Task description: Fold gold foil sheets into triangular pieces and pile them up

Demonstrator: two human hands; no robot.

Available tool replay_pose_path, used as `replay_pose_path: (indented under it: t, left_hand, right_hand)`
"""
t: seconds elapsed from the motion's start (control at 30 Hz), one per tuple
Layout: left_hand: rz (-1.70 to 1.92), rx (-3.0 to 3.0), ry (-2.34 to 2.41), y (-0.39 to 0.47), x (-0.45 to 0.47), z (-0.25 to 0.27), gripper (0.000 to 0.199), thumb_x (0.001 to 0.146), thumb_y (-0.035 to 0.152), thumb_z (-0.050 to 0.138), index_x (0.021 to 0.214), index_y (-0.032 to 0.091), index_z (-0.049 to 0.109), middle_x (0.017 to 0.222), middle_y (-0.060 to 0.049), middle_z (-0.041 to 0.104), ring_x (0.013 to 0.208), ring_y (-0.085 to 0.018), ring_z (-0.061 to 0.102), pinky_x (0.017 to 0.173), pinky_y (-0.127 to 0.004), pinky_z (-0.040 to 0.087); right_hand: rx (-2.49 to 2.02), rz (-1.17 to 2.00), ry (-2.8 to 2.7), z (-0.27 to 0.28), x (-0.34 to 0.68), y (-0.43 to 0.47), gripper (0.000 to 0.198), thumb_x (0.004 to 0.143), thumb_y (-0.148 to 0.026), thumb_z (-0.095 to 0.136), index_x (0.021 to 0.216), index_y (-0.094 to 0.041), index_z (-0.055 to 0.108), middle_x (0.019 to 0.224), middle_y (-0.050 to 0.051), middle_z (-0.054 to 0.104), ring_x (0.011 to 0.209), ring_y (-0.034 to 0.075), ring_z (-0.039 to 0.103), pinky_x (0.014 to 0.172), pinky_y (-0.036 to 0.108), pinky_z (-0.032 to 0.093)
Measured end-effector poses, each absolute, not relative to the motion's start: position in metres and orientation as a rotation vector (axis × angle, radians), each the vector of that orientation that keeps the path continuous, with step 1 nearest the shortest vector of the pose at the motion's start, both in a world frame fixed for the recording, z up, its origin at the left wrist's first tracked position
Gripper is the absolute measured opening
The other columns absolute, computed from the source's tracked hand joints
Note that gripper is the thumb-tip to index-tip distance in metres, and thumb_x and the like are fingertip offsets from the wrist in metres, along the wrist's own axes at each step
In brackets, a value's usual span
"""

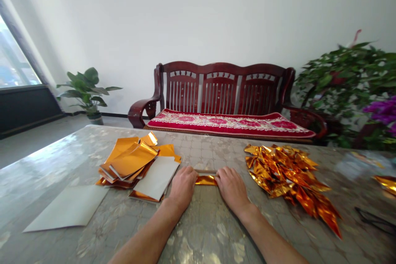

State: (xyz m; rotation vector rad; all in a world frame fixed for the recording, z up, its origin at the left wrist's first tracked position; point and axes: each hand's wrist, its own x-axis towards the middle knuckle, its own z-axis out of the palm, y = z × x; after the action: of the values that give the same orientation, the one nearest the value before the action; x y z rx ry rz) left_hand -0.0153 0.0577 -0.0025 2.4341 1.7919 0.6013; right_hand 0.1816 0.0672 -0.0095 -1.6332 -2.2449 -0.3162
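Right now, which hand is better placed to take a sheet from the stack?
Probably the left hand: the stack of sheets lies just beside it, while the right hand is farther off. Both hold the foil strip.

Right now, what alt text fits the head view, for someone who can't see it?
The left hand and right hand hold a gold foil strip by its ends at a patterned table. Stacked gold sheets lie left, creased gold foil right; a wooden bench stands beyond.

The folded strip [206,180] and right pile [278,171] looked like glossy foil; the left stack [133,159] was part shiny, part matt and papery; the far settee [220,69], polished wood.
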Motion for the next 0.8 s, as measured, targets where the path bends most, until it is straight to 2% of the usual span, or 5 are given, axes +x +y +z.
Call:
replay_pose_path:
  t: [0.2, 0.4, 0.63, 0.8]
  left_hand:
    - [0.498, 2.611, 1.655, 0.048, -0.014, 0.004, 0.034, 0.101, 0.027, 0.039, 0.086, 0.022, 0.068, 0.092, -0.006, 0.065, 0.093, -0.019, 0.058, 0.084, -0.031, 0.042]
    - [0.485, 2.618, 1.723, 0.039, -0.008, 0.008, 0.024, 0.099, 0.033, 0.043, 0.102, 0.024, 0.065, 0.097, -0.005, 0.066, 0.093, -0.021, 0.058, 0.085, -0.034, 0.041]
    - [0.477, 2.639, 1.764, 0.041, -0.009, 0.005, 0.025, 0.1, 0.037, 0.041, 0.108, 0.027, 0.062, 0.098, -0.004, 0.064, 0.095, -0.022, 0.057, 0.085, -0.034, 0.041]
    - [0.391, 2.698, 1.764, 0.041, -0.007, 0.004, 0.023, 0.099, 0.032, 0.043, 0.106, 0.028, 0.064, 0.1, -0.005, 0.063, 0.095, -0.023, 0.056, 0.083, -0.036, 0.041]
  right_hand:
    - [-1.64, -0.268, -2.253, -0.007, 0.19, 0.068, 0.008, 0.091, -0.023, 0.062, 0.084, -0.022, 0.062, 0.091, 0.003, 0.064, 0.089, 0.022, 0.056, 0.076, 0.032, 0.036]
    - [-1.604, -0.288, -2.245, -0.008, 0.199, 0.068, 0.01, 0.092, -0.022, 0.059, 0.082, -0.022, 0.061, 0.09, 0.003, 0.064, 0.086, 0.02, 0.056, 0.075, 0.031, 0.036]
    - [-1.641, -0.299, -2.229, -0.01, 0.198, 0.07, 0.011, 0.094, -0.022, 0.057, 0.083, -0.022, 0.061, 0.089, 0.003, 0.064, 0.086, 0.021, 0.056, 0.075, 0.031, 0.035]
    - [-1.654, -0.305, -2.225, -0.011, 0.198, 0.07, 0.009, 0.093, -0.023, 0.058, 0.085, -0.022, 0.062, 0.09, 0.003, 0.064, 0.088, 0.021, 0.057, 0.076, 0.032, 0.036]
